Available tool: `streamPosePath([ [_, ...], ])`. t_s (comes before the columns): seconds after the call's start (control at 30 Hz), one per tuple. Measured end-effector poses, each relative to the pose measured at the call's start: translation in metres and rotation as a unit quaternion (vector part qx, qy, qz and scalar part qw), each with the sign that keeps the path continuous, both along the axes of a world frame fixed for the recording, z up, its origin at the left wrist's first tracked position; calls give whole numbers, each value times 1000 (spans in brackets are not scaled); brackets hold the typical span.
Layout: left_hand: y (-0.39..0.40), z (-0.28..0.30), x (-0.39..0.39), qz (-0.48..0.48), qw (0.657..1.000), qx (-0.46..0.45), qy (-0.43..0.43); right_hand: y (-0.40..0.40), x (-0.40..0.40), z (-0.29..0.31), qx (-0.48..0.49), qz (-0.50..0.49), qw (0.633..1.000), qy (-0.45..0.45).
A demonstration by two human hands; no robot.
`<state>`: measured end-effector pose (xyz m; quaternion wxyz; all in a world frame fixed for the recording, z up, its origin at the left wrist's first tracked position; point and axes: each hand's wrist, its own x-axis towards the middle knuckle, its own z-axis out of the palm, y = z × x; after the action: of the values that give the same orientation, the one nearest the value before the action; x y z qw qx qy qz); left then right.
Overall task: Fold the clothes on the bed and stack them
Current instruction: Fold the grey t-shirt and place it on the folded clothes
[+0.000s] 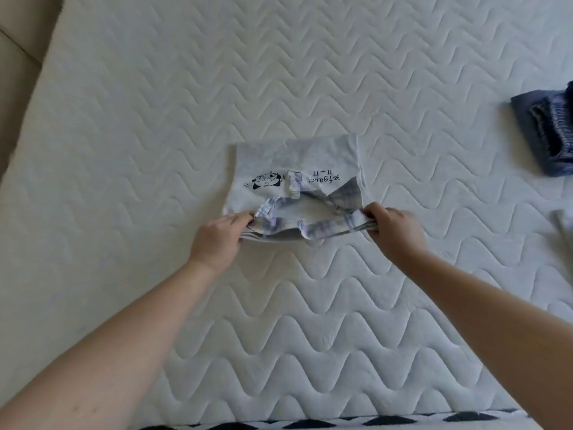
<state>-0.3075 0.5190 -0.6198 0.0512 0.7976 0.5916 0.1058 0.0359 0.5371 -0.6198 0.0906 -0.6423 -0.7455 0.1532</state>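
The fingers (pixel 245 219) of the left hand (pixel 217 240) curl around the near left corner of a pale grey shirt (pixel 294 159), thumb side on top, pinching several layers of cloth together at the centre of the frame. The left forearm runs from the lower left corner up to that hand, wrist slightly bent, back of the hand facing the camera. The shirt lies folded into a narrow rectangle on the white quilted mattress (pixel 155 103), just above the middle of the frame, its far edge flat on the bed and its near edge lifted between the two hands. A small black cartoon print and a line of upside-down lettering show on its upper face, and a checked blue-and-white collar sags along the lifted edge. What lies under the raised edge is hidden by the cloth itself. The right hand (pixel 393 228) grips the near right corner of the shirt, fingers curled under and hidden by the knuckles, the forearm coming in from the lower right corner. At the upper right edge a folded dark blue garment (pixel 542 131) rests on the mattress, cut off by the frame. Below it, at the right edge, a pale blurred object (pixel 562 218) is too cropped to identify. A black-and-white patterned strip (pixel 387 420) runs along the bottom edge.
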Motion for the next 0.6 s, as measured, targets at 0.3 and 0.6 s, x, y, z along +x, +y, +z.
streamPosePath([
  [0.3,-114,-98,0,-7,992,-99,76,-96,7,-71,-196,-43,979,30],
  [0.6,-95,-77,23,215,940,-193,-183,-98,-12,-52,-182,1,982,52],
])
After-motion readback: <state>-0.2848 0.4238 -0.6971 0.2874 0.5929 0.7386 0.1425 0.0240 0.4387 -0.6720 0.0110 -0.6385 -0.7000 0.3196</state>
